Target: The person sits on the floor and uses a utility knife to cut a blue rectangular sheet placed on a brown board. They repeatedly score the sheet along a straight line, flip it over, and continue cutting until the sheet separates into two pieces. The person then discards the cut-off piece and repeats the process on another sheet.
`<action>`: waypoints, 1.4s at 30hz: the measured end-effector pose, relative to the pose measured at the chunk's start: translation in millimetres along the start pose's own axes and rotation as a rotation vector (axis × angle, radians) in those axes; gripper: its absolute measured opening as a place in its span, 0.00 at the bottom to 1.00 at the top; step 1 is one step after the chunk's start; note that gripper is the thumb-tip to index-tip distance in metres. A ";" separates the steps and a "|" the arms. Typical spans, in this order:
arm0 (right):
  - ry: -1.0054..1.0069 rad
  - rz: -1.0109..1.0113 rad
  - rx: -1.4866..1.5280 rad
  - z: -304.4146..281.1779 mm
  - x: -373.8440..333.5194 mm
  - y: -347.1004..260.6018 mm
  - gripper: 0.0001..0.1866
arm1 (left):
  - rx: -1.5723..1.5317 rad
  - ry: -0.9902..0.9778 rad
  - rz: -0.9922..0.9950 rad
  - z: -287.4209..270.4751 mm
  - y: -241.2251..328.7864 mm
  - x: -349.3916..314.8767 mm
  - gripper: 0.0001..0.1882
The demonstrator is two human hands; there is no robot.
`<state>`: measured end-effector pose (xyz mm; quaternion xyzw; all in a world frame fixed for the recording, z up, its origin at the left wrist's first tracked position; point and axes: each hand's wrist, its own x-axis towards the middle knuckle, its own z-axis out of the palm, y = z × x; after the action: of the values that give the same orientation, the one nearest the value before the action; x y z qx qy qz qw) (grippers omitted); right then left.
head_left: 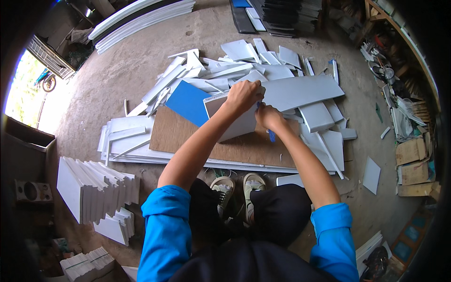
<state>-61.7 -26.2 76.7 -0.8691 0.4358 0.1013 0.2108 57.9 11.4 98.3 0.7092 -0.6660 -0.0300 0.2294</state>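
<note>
A white board piece [240, 126] stands on edge, tilted, on a brown plywood sheet [178, 136] in front of me. My left hand [244, 97] is closed on its upper edge, fingers pinched at the far corner. Just right of it and a little nearer, my right hand [268, 116] grips a slim blue-handled tool that looks like a utility knife [272, 136]. Blue shows on both sides of that fist, close to the board's right edge; the blade cannot be made out. Behind the board piece, a blue panel [188, 101] lies partly covered.
White board offcuts [230, 70] are heaped beyond the plywood, with a long white board [300, 91] at right. Stacked notched white pieces [89, 190] stand at left. Long sheets [141, 23] and dark stacks [291, 16] lie at the back. Cardboard [413, 152] lines the right side.
</note>
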 end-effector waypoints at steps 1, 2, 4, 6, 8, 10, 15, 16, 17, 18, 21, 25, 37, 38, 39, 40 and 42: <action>-0.003 0.000 0.008 -0.6 0.0 -0.7 0.19 | 0.013 -0.001 0.007 0.2 -0.3 0.3 0.16; -0.027 0.018 0.020 -0.9 0.4 -2.4 0.19 | 0.016 -0.003 0.005 0.2 -1.2 -0.2 0.16; -0.076 0.055 0.042 -0.3 2.2 -5.0 0.19 | 0.018 -0.008 0.001 0.8 -3.2 -0.8 0.16; -0.016 -0.011 0.062 12.7 11.0 3.4 0.19 | 0.017 0.018 0.029 2.6 -4.2 0.0 0.16; 0.019 -0.055 0.066 17.8 13.8 6.5 0.20 | 0.035 0.020 0.032 0.9 -4.0 -0.7 0.16; 0.036 -0.061 0.059 22.5 14.4 9.5 0.19 | 0.067 -0.008 0.025 1.3 -2.5 1.5 0.16; 0.049 -0.138 0.062 38.7 20.3 10.2 0.19 | 0.101 0.001 0.036 1.6 -9.4 0.5 0.17; 0.052 -0.150 0.059 42.8 20.0 11.5 0.19 | 0.106 -0.004 0.036 2.4 -9.6 1.4 0.17; 0.014 -0.125 0.084 50.5 22.6 13.1 0.19 | 0.106 -0.007 0.038 3.0 -10.4 1.7 0.16; -0.024 -0.101 0.109 64.5 28.6 15.6 0.19 | 0.107 -0.009 0.040 3.6 -11.5 1.3 0.16; 0.148 -0.117 0.075 127.1 40.2 57.0 0.18 | 0.097 0.002 0.078 9.0 3.0 6.6 0.15; 0.026 -0.059 0.122 129.0 43.1 42.6 0.18 | 0.091 0.032 0.077 4.5 -10.4 6.2 0.15; 0.034 -0.053 0.060 145.7 46.1 49.9 0.18 | 0.120 0.056 0.093 6.6 -6.7 7.7 0.16; 0.040 -0.062 0.048 147.2 45.3 50.6 0.18 | 0.117 0.055 0.099 6.8 -6.7 7.1 0.16; 0.030 -0.039 0.064 149.3 44.1 50.6 0.17 | 0.114 0.053 0.104 7.0 -6.7 6.0 0.15; 0.022 -0.021 0.081 148.9 43.2 47.2 0.17 | 0.115 0.053 0.109 6.4 -8.0 5.4 0.15; 0.004 -0.002 0.103 147.8 39.9 41.5 0.16 | 0.109 0.003 0.120 6.2 -9.0 3.6 0.15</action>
<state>-69.8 -9.5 -80.9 -0.8577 0.4401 0.0770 0.2544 64.5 6.2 90.5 0.6796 -0.7075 0.0209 0.1926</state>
